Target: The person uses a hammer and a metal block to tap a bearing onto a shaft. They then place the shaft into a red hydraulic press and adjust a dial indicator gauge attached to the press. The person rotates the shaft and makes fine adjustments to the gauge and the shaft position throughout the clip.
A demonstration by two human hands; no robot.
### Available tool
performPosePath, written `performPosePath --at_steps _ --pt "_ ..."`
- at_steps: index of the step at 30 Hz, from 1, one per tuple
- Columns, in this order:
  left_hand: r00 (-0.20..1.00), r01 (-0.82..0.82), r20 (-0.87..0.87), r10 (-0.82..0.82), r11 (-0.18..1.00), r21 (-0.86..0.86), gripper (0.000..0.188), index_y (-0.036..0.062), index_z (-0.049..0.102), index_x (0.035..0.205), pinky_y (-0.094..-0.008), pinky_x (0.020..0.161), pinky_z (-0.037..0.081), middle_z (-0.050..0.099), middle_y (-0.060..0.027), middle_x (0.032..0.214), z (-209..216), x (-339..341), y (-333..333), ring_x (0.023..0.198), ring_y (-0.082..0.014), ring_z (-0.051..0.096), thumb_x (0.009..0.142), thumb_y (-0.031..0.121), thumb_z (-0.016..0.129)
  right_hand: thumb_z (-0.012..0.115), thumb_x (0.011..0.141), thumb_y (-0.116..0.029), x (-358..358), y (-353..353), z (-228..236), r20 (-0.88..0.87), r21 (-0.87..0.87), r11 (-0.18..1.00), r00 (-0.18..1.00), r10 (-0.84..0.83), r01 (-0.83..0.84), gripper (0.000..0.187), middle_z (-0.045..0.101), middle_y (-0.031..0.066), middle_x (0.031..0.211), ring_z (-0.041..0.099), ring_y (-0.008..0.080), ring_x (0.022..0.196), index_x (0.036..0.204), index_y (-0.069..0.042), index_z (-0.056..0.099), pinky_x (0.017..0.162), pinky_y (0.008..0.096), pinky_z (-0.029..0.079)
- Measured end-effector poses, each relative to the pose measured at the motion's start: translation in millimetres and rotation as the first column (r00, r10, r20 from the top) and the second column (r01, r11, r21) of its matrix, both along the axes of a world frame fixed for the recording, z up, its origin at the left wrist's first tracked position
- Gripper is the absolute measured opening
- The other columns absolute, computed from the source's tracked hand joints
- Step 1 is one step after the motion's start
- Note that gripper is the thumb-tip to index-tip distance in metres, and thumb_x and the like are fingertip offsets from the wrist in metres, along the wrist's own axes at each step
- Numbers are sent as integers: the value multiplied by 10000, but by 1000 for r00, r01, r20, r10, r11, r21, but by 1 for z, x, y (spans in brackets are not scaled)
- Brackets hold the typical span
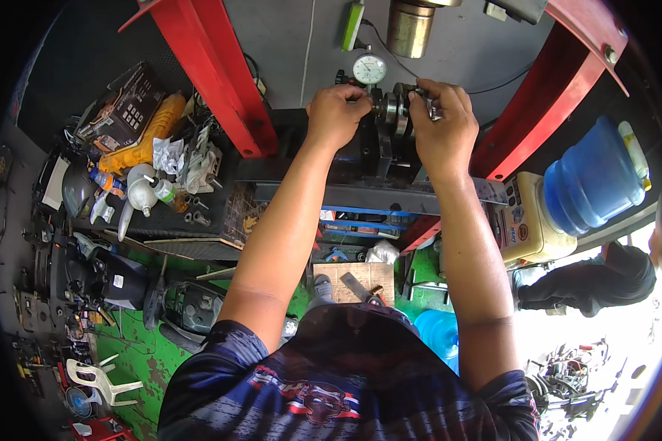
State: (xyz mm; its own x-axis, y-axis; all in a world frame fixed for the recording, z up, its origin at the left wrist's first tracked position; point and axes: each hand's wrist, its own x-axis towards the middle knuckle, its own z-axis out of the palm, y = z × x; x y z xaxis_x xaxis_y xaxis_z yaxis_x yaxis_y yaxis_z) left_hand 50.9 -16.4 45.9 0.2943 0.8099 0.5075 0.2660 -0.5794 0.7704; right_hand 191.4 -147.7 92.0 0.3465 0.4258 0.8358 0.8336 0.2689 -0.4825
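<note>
A metal crankshaft with round, shiny discs rests across a dark steel stand in front of me. My left hand is closed, its fingertips pinching the left end of the shaft. On the other side, my right hand has its thumb and fingers curled round the right end, largely hiding what they grip. A round white-faced dial gauge stands upright just behind the shaft, close to my left fingertips. A black knob sits beside the gauge.
Red steel posts rise on both sides of the bench beam. A metal cylinder and a green box lie beyond. Bottles and parts crowd the left. A blue water jug stands right, near another person.
</note>
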Motion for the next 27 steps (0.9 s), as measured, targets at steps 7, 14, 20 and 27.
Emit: performPosePath --at_steps 7,14,20,27 --pt "1000 -8 10 8 1000 5 216 79 800 909 -401 792 544 765 -122 895 -2 -1 1 867 -324 733 828 274 758 763 857 -77 1 1 5 12 12 1000 1000 8 -8 176 707 106 979 677 294 952 1031 -56 744 856 399 548" --pt "1000 -12 22 13 1000 -4 214 66 801 919 -391 796 548 768 -129 921 0 0 -2 871 -323 735 823 254 764 768 857 -81 2 1 8 11 15 1000 1000 14 -14 179 709 102 983 680 281 949 1031 -54 742 851 391 551" --pt "1000 -14 5 14 1000 -3 219 59 801 927 -391 795 550 768 -133 922 3 -1 -2 872 -322 735 824 249 764 768 858 -81 2 0 8 6 8 1000 1000 15 -15 180 710 96 986 680 266 936 1034 -54 741 842 381 553" --pt "1000 -5 9 5 1000 10 219 56 800 927 -389 796 552 767 -141 930 1 -2 0 875 -329 737 820 244 764 766 859 -81 0 -1 9 3 5 1000 1000 17 -17 182 711 93 994 679 260 932 1038 -56 742 840 377 554"
